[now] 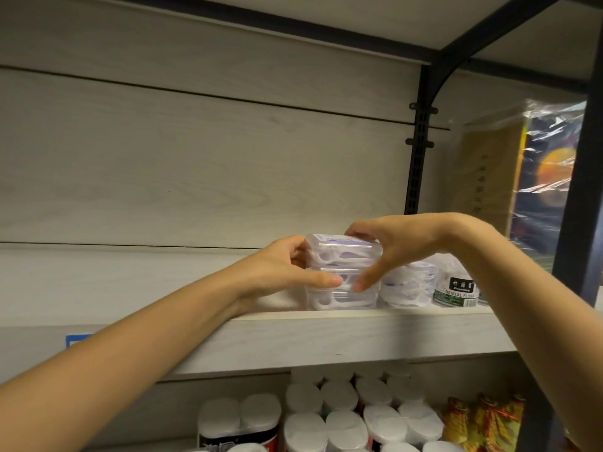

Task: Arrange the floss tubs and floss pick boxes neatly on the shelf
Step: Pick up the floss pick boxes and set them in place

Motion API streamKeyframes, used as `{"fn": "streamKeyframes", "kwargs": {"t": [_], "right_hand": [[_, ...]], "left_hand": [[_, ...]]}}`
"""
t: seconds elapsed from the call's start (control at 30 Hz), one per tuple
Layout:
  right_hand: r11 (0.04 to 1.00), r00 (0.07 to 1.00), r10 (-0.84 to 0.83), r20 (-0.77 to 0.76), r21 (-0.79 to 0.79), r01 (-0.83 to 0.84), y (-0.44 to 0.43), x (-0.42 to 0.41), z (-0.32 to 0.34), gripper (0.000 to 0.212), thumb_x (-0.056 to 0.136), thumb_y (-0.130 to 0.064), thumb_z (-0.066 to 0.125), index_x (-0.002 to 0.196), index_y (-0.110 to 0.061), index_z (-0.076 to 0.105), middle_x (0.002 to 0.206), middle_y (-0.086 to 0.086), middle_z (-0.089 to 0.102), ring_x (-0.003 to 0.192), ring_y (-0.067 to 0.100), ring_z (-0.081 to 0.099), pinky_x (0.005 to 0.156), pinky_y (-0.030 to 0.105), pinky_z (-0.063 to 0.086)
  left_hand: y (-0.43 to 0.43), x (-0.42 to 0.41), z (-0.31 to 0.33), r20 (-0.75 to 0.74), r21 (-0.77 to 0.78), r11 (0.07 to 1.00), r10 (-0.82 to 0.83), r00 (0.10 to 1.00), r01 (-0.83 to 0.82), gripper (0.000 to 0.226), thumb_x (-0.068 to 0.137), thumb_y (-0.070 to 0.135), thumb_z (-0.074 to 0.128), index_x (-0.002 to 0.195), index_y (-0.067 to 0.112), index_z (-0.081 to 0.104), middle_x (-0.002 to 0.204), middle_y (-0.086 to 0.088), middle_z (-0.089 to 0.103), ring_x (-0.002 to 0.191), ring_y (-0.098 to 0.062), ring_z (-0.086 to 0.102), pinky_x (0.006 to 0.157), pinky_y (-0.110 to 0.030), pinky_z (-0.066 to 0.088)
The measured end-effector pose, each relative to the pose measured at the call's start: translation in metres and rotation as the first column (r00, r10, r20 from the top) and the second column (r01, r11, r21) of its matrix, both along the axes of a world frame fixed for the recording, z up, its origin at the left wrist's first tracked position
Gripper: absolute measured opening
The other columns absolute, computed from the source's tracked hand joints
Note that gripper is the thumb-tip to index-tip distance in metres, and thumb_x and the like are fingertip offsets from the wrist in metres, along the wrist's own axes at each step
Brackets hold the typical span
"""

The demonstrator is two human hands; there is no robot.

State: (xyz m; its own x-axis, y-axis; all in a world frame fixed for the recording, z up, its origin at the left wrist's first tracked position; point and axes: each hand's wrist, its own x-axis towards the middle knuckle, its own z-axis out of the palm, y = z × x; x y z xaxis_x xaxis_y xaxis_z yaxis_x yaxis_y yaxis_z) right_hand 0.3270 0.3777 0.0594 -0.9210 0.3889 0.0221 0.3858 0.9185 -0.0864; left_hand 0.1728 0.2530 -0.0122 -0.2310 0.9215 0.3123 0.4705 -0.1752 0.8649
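A stack of clear floss pick boxes (342, 275) stands on the pale wooden shelf (326, 337), right of centre. My left hand (287, 269) grips the stack from its left side, thumb across the front. My right hand (391, 249) grips it from the right, fingers over the top box and thumb on the front. To the right of the stack sit more clear floss pick boxes (408, 283) and a floss tub (455, 285) with a label reading DENTAL FLOSS, partly hidden by my right forearm.
A black upright (416, 158) and bracket divide the shelf back. A plastic-wrapped box (535, 177) stands at the far right behind a dark post (584, 190). Below the shelf are several white-lidded tubs (342, 415) and colourful packets (479, 422). A blue tag (78, 340) sticks to the shelf edge.
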Motion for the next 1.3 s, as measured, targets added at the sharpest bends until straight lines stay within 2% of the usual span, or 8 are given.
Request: {"fn": "streamKeyframes", "kwargs": {"t": [0.23,0.37,0.5,0.63,0.73,0.93,1.2,1.3], "right_hand": [[0.993,0.963,0.08,-0.256,-0.068,-0.101,-0.005,0.017,-0.005,0.068,0.061,-0.065,0.069,0.117,-0.032,0.049,0.111,-0.016,0.057,0.099,0.005,0.058,0.09,0.035,0.051],[0.976,0.76,0.178,-0.625,0.011,-0.22,-0.032,0.032,-0.025,0.066,0.062,-0.065,0.067,0.118,-0.04,0.044,0.108,-0.025,0.058,0.103,-0.003,0.055,0.085,0.026,0.051],[0.916,0.58,0.178,-0.795,-0.082,-0.393,-0.055,0.033,-0.047,0.043,0.074,-0.046,0.062,0.114,-0.035,0.051,0.106,-0.02,0.064,0.099,0.008,0.064,0.077,0.033,0.057],[0.888,0.512,0.171,-0.842,-0.093,-0.45,-0.07,0.017,-0.054,0.037,0.073,-0.04,0.061,0.109,-0.035,0.053,0.102,-0.022,0.065,0.095,0.005,0.066,0.078,0.028,0.057],[0.86,0.491,0.205,-0.847,-0.084,-0.503,-0.086,-0.004,-0.059,0.035,0.076,-0.045,0.059,0.111,-0.038,0.053,0.103,-0.02,0.066,0.096,0.006,0.066,0.078,0.026,0.057],[0.755,0.429,0.191,-0.883,-0.147,-0.639,-0.133,-0.063,-0.071,0.03,0.083,-0.033,0.052,0.113,-0.033,0.055,0.1,-0.016,0.07,0.09,0.004,0.067,0.069,0.013,0.052],[0.761,0.501,0.228,-0.835,-0.169,-0.627,-0.212,-0.171,-0.065,0.021,0.084,-0.03,0.057,0.104,-0.038,0.058,0.099,-0.016,0.066,0.091,-0.003,0.063,0.075,0.014,0.053],[0.814,0.554,0.217,-0.804,-0.164,-0.557,-0.234,-0.209,-0.065,0.021,0.087,-0.026,0.059,0.105,-0.037,0.058,0.103,-0.017,0.064,0.092,-0.002,0.063,0.075,0.015,0.053]], "left_hand": [[-0.007,0.004,0.009,-0.035,0.14,0.99,0.03,0.999,-0.024,0.049,0.07,0.021,0.08,0.115,0.022,0.062,0.113,0.006,0.068,0.111,-0.009,0.06,0.1,-0.028,0.045],[-0.023,0.005,0.012,-0.277,0.455,0.89,0.175,0.945,-0.032,0.063,0.066,0.025,0.082,0.122,0.029,0.054,0.119,0.012,0.061,0.114,-0.005,0.052,0.098,-0.011,0.035],[-0.046,0.008,0.006,-0.39,0.537,0.843,0.226,0.893,0.021,0.064,0.07,0.025,0.079,0.125,0.036,0.048,0.121,0.02,0.057,0.116,-0.007,0.048,0.099,-0.013,0.035],[-0.082,-0.005,0.011,-0.403,0.368,0.93,0.15,0.903,0.01,0.073,0.072,0.04,0.072,0.135,0.046,0.038,0.129,0.017,0.054,0.125,-0.003,0.043,0.107,-0.026,0.032],[-0.11,-0.016,0.015,-0.297,0.352,0.936,0.109,0.949,0.002,0.052,0.079,0.042,0.06,0.13,0.041,0.049,0.123,0.01,0.061,0.12,-0.01,0.052,0.102,-0.032,0.042],[-0.165,-0.052,0.012,-0.048,0.447,0.882,0.192,0.98,-0.15,0.027,0.081,0.022,0.058,0.108,0.022,0.062,0.102,0.005,0.07,0.098,-0.004,0.063,0.084,-0.016,0.049],[-0.264,-0.155,0.018,-0.135,0.281,0.921,0.318,0.939,-0.271,0.027,0.087,0.011,0.056,0.114,0.01,0.057,0.103,-0.009,0.068,0.09,-0.006,0.06,0.07,-0.013,0.047],[-0.289,-0.195,0.02,-0.215,0.186,0.942,0.315,0.924,-0.278,0.024,0.088,0.01,0.058,0.111,0.009,0.058,0.106,-0.02,0.066,0.092,-0.014,0.06,0.078,-0.02,0.049]]}}
